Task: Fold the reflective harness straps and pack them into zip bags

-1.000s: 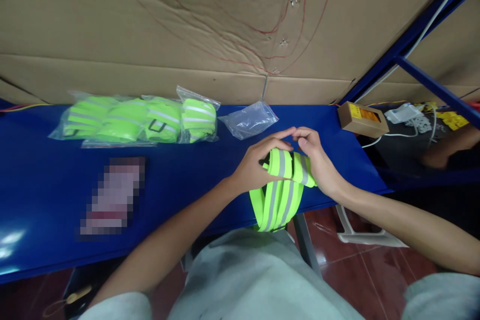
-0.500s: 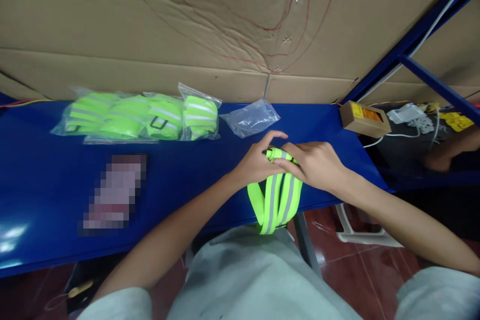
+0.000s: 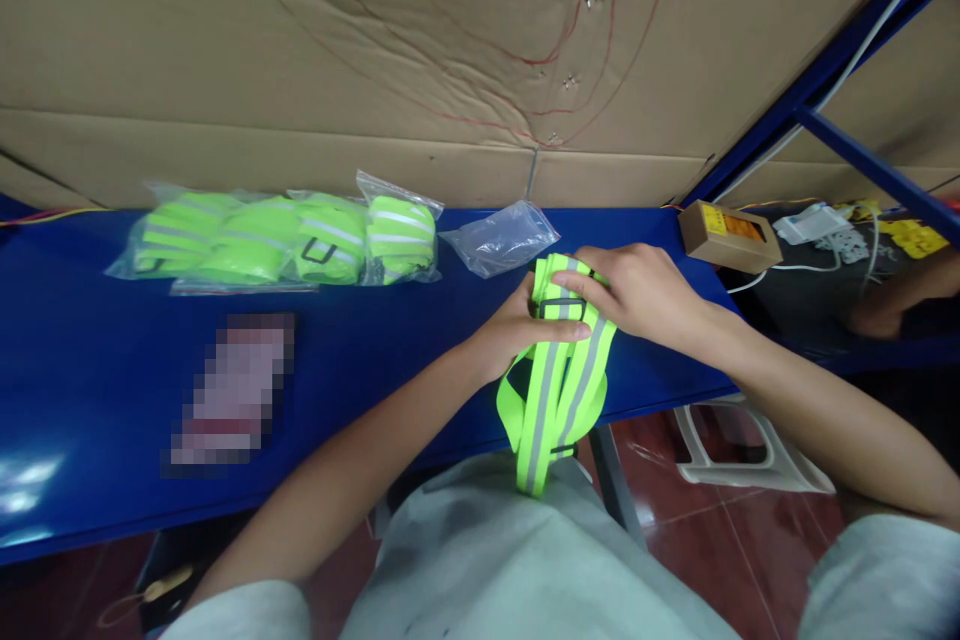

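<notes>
Both hands grip a neon-yellow reflective strap [image 3: 541, 390] with grey stripes, over the front edge of the blue table. My left hand [image 3: 510, 330] is closed on its folded upper part from the left, thumb across the front below a black buckle [image 3: 562, 309]. From the right, my right hand [image 3: 637, 288] pinches the top of the folds, its thumb on the front face. Loops of the strap hang toward my shirt, and a second dark buckle [image 3: 564, 451] shows low down. Fingers behind the folds are hidden.
Bagged neon straps [image 3: 326, 238] lie along the back of the blue table [image 3: 375, 360], beside a clear plastic bag [image 3: 501, 238]. A blurred-out flat object [image 3: 232, 390] is at left. A cardboard box [image 3: 729, 235] stands right; beyond it is another person's arm [image 3: 907, 295].
The folded top of the strap has turned upright, bringing a black buckle into view. My right hand has risen slightly, and my left thumb now lies across the strap's front.
</notes>
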Demonstrator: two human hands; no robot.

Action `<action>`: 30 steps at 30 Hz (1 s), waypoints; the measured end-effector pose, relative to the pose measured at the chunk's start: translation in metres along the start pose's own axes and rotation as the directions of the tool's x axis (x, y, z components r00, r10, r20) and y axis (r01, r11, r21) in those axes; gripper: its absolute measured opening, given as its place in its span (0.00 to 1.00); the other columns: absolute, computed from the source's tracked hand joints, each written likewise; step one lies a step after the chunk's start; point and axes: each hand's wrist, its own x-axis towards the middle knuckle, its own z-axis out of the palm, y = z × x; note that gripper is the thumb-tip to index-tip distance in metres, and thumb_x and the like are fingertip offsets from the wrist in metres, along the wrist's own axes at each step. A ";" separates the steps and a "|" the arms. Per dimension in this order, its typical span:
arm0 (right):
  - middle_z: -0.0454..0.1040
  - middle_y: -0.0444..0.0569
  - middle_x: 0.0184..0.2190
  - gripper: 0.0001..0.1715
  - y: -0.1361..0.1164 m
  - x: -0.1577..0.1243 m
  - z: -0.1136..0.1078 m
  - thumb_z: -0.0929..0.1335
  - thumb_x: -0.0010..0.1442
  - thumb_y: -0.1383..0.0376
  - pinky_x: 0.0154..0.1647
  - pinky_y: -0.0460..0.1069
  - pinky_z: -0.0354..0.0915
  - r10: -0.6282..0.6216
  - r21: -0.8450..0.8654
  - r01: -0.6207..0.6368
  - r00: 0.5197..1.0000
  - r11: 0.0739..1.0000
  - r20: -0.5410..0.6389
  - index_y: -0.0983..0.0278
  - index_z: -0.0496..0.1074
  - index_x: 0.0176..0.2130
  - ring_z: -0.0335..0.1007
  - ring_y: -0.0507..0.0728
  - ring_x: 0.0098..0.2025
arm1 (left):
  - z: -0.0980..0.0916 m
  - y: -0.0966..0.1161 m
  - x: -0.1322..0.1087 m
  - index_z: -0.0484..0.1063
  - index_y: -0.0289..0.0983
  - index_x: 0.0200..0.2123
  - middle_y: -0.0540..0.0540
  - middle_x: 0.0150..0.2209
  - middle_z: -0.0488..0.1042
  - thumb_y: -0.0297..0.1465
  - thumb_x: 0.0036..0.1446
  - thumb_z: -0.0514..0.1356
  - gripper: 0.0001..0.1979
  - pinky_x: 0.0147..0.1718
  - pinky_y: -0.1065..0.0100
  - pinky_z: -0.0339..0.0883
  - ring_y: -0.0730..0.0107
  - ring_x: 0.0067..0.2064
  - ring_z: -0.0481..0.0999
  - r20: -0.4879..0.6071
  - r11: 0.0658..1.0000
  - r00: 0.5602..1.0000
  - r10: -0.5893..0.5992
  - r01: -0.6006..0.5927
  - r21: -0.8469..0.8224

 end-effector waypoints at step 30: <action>0.84 0.50 0.36 0.35 0.018 -0.028 0.012 0.74 0.54 0.36 0.37 0.48 0.72 0.111 0.832 -0.526 0.850 0.179 0.514 0.65 0.82 0.37 0.78 0.55 0.34 | -0.007 -0.009 -0.011 0.77 0.36 0.50 0.42 0.50 0.81 0.43 0.63 0.66 0.19 0.56 0.57 0.72 0.56 0.53 0.79 0.459 0.828 0.871 -0.173 -0.124 0.547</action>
